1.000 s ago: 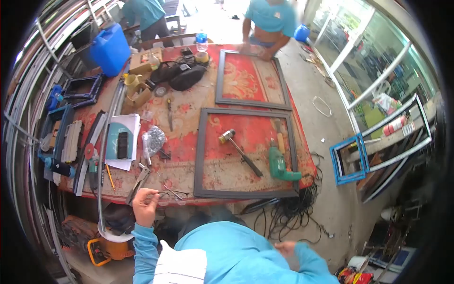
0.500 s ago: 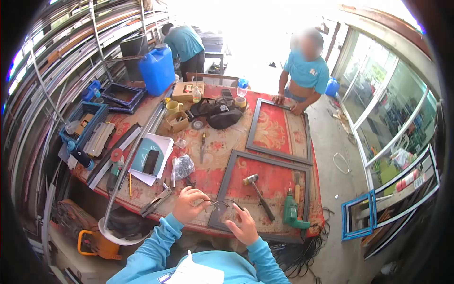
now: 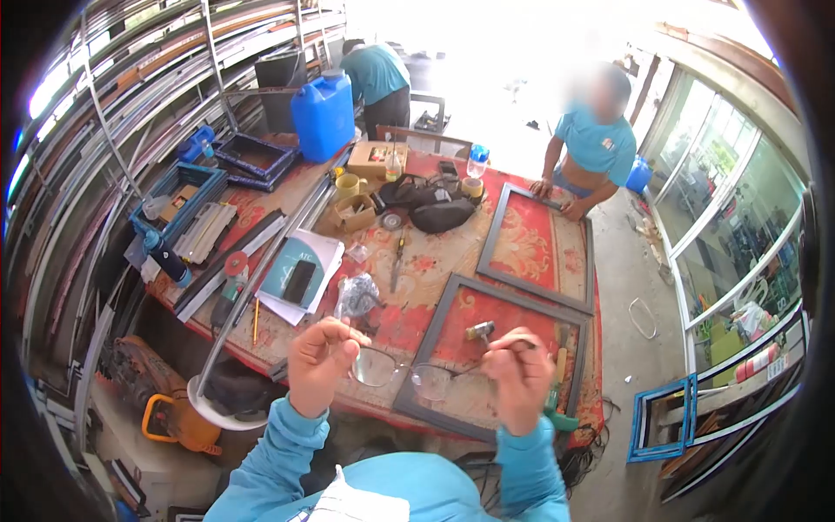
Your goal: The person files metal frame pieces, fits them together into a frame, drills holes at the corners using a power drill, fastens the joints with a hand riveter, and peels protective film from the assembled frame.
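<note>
A pair of eyeglasses (image 3: 376, 369) with clear lenses is held up in front of my body, above the table's near edge. My left hand (image 3: 318, 364) pinches one temple at the left. At the right, my right hand (image 3: 522, 378) grips the other temple, its fingers closed. Behind the glasses lies a dark grey frame (image 3: 428, 339) on the table. A hammer (image 3: 478, 331) lies inside that frame, its handle mostly hidden by my right hand. The green drill (image 3: 562, 421) shows only partly past the same hand.
On the red patterned table (image 3: 435, 252) are a notebook (image 3: 291, 271) with a phone (image 3: 299, 282), a screwdriver (image 3: 397, 261), an angle grinder (image 3: 231, 289) and a blue jerrycan (image 3: 323, 117). A co-worker (image 3: 595, 143) handles a second grey frame (image 3: 492, 228). Another person (image 3: 379, 83) bends over behind.
The eyeglasses have come up closer to the camera and opened out. My right hand has closed on a temple and moved right; my left hand has moved slightly left. The view has shifted.
</note>
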The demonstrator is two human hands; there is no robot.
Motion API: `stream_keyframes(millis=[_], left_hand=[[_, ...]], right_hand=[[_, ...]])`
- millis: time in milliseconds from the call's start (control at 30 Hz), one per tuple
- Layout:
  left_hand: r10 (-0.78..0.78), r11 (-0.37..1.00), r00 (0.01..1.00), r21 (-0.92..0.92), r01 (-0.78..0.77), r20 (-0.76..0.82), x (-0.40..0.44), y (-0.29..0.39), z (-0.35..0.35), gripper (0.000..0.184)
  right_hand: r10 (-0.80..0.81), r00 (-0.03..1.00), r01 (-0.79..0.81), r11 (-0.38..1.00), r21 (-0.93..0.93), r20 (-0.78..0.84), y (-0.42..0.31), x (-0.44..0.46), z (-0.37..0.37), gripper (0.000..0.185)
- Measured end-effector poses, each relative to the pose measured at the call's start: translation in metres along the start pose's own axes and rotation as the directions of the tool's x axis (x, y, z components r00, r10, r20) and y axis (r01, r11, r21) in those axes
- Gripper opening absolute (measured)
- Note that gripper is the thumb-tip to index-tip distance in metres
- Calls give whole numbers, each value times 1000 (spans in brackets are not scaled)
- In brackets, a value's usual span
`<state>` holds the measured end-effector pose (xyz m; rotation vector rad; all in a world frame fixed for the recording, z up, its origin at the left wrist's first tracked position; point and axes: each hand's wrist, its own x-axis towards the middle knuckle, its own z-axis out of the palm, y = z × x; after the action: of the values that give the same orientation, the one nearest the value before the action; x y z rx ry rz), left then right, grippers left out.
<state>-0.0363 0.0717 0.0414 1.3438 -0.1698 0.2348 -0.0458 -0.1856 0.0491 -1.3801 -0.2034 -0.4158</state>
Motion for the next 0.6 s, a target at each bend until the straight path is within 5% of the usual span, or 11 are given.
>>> stream_keyframes(millis=[67, 200, 267, 400, 500, 533, 600], left_hand=[[253, 967, 966, 12, -254, 60, -1, 33, 15, 13], [512, 859, 852, -35, -512, 108, -18, 90, 45, 18], [629, 774, 760, -41, -632, 164, -24, 96, 47, 16], [605, 796, 797, -17, -604, 3, -49, 114, 68, 11], [635, 771, 770, -114, -626, 66, -60, 126, 55, 16], [599, 797, 786, -14, -604, 151, -62, 138, 56, 5], [544, 830, 823, 36, -556, 163, -91, 133, 35, 5]], right_hand=[[-332, 940, 339, 935, -101, 83, -43, 8, -3, 6], [-624, 782, 613, 764, 200, -13, -121, 4, 5, 16], [-641, 731, 632, 765, 124, 233, -143, -11, -27, 14], [-540, 749, 573, 819, 33, 384, -189, -25, -36, 25], [-469, 335, 510, 819, 262, 817, -211, -2, -96, 30], [-467, 344, 483, 832, 273, 815, -206, -7, -95, 30], [-563, 604, 481, 822, 306, 564, -190, -22, -82, 30]])
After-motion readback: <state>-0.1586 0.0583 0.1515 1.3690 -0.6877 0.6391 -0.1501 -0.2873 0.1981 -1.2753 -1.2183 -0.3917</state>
